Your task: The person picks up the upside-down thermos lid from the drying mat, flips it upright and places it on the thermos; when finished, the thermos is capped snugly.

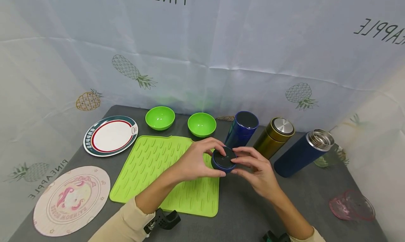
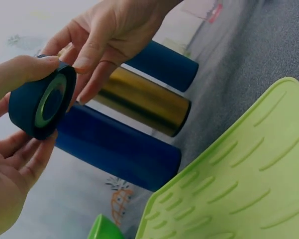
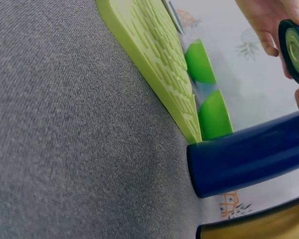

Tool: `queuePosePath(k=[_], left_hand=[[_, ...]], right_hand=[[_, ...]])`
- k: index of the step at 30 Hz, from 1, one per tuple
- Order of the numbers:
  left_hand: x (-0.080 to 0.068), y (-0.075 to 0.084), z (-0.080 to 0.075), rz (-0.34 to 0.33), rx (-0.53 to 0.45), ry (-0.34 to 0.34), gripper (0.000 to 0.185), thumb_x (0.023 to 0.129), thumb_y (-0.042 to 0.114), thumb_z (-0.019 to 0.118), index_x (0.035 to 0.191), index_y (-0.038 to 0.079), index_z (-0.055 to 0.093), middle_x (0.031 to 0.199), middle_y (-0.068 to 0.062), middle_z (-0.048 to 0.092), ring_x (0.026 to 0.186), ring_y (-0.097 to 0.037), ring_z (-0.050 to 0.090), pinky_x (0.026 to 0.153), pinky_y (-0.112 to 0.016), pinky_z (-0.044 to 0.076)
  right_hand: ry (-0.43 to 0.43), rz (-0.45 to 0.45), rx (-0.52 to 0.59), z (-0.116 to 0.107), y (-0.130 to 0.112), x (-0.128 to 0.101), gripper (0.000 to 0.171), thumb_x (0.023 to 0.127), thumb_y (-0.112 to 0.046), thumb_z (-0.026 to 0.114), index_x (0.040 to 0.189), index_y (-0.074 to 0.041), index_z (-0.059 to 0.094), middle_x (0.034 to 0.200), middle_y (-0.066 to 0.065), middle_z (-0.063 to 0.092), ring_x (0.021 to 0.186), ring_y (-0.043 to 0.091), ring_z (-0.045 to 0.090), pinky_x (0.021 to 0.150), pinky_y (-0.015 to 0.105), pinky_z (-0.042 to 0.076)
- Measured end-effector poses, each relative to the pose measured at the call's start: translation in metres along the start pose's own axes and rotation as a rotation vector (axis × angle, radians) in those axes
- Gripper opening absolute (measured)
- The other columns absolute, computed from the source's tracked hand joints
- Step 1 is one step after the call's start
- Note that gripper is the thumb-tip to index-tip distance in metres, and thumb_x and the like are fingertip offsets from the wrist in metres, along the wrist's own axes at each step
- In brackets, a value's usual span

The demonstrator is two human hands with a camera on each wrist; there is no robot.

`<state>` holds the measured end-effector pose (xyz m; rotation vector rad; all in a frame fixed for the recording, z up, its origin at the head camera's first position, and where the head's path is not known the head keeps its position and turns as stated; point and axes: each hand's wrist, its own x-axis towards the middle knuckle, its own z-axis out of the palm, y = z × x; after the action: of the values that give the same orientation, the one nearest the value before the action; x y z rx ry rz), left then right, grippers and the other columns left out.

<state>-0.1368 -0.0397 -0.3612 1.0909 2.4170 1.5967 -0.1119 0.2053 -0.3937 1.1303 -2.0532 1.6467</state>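
Both hands hold a round dark blue bottle lid (image 1: 223, 160) above the table, by the right edge of a lime green mat. My left hand (image 1: 200, 160) grips its side between thumb and curled fingers, one fingertip on the black top. From the other side, my right hand (image 1: 257, 169) pinches the rim with thumb and fingertips. The left wrist view shows the lid's underside (image 2: 50, 102), with a pale ring inside. To the right leans into view a dark blue bottle (image 1: 299, 155) without a lid, its steel threaded mouth bare.
A shiny blue tumbler (image 1: 240, 131) and a gold bottle (image 1: 272, 138) stand behind the hands. Two green bowls (image 1: 160, 118) sit behind the green mat (image 1: 152, 168). Leftward are a rimmed plate (image 1: 110, 135) and a round pink mat (image 1: 72, 199). A pink glass (image 1: 351, 207) is at right.
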Motion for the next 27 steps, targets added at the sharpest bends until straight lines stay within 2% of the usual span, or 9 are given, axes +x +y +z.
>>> queuePosePath(k=[4,7,10,13,16,20,22,24,27], left_hand=[[-0.001,0.002,-0.001,0.006,0.031,0.006,0.04,0.073,0.02,0.091,0.107,0.017,0.07,0.128,-0.002,0.066,0.12,-0.019,0.063,0.092,-0.036,0.058],[-0.002,0.002,-0.002,-0.004,0.041,0.017,0.04,0.072,0.02,0.092,0.105,0.018,0.07,0.127,0.0,0.066,0.12,-0.017,0.063,0.093,-0.038,0.058],[-0.004,0.001,-0.003,-0.006,0.053,0.035,0.039,0.071,0.02,0.093,0.103,0.02,0.07,0.126,0.002,0.066,0.12,-0.016,0.063,0.092,-0.039,0.057],[-0.005,-0.001,-0.005,-0.004,0.067,0.053,0.039,0.07,0.019,0.093,0.1,0.019,0.069,0.125,0.003,0.066,0.121,-0.015,0.062,0.092,-0.039,0.056],[-0.007,-0.002,-0.006,-0.007,0.078,0.054,0.038,0.07,0.018,0.093,0.098,0.019,0.067,0.124,0.003,0.064,0.12,-0.015,0.061,0.093,-0.039,0.055],[-0.009,-0.003,-0.007,-0.015,0.08,0.051,0.038,0.07,0.018,0.093,0.097,0.019,0.066,0.123,0.003,0.062,0.119,-0.016,0.061,0.094,-0.042,0.054],[-0.009,-0.003,-0.008,-0.018,0.074,0.05,0.037,0.071,0.018,0.092,0.097,0.019,0.066,0.123,0.003,0.062,0.119,-0.017,0.06,0.095,-0.043,0.054],[-0.01,-0.003,-0.008,-0.022,0.07,0.049,0.037,0.071,0.018,0.092,0.097,0.019,0.066,0.123,0.003,0.062,0.119,-0.016,0.06,0.095,-0.043,0.054],[-0.01,-0.003,-0.008,-0.022,0.077,0.046,0.038,0.071,0.018,0.092,0.097,0.02,0.065,0.123,0.003,0.061,0.119,-0.016,0.06,0.095,-0.038,0.053]], right_hand=[[0.009,-0.015,-0.133,-0.004,-0.004,-0.002,0.052,0.068,0.022,0.08,0.116,0.002,0.072,0.131,0.019,0.063,0.128,0.011,0.061,0.102,0.02,0.053],[0.031,-0.031,-0.247,-0.014,-0.012,-0.005,0.056,0.067,0.013,0.086,0.119,0.0,0.071,0.133,0.021,0.063,0.13,0.012,0.06,0.105,0.016,0.05],[0.061,-0.054,-0.314,-0.03,-0.021,-0.008,0.05,0.074,-0.005,0.088,0.12,0.002,0.07,0.137,0.019,0.062,0.133,0.014,0.059,0.108,0.016,0.047],[0.11,-0.107,-0.351,-0.048,-0.034,-0.009,0.05,0.081,-0.023,0.085,0.117,0.008,0.07,0.139,0.018,0.061,0.137,0.017,0.056,0.11,0.017,0.046],[0.192,-0.181,-0.339,-0.066,-0.049,-0.009,0.054,0.082,-0.026,0.084,0.113,0.016,0.068,0.138,0.02,0.063,0.138,0.021,0.054,0.111,0.02,0.046],[0.34,-0.238,-0.289,-0.088,-0.066,-0.011,0.061,0.077,-0.02,0.089,0.114,0.021,0.064,0.136,0.023,0.062,0.138,0.026,0.052,0.112,0.022,0.046],[0.423,-0.225,-0.305,-0.1,-0.07,-0.016,0.069,0.074,-0.022,0.091,0.118,0.021,0.061,0.138,0.023,0.059,0.139,0.027,0.05,0.114,0.023,0.045],[0.49,-0.173,-0.319,-0.114,-0.07,-0.023,0.079,0.071,-0.024,0.093,0.125,0.021,0.057,0.142,0.022,0.055,0.14,0.028,0.047,0.116,0.023,0.043],[0.541,-0.098,-0.254,-0.136,-0.062,-0.038,0.09,0.068,-0.017,0.094,0.137,0.018,0.048,0.149,0.02,0.048,0.144,0.029,0.041,0.118,0.023,0.039]])
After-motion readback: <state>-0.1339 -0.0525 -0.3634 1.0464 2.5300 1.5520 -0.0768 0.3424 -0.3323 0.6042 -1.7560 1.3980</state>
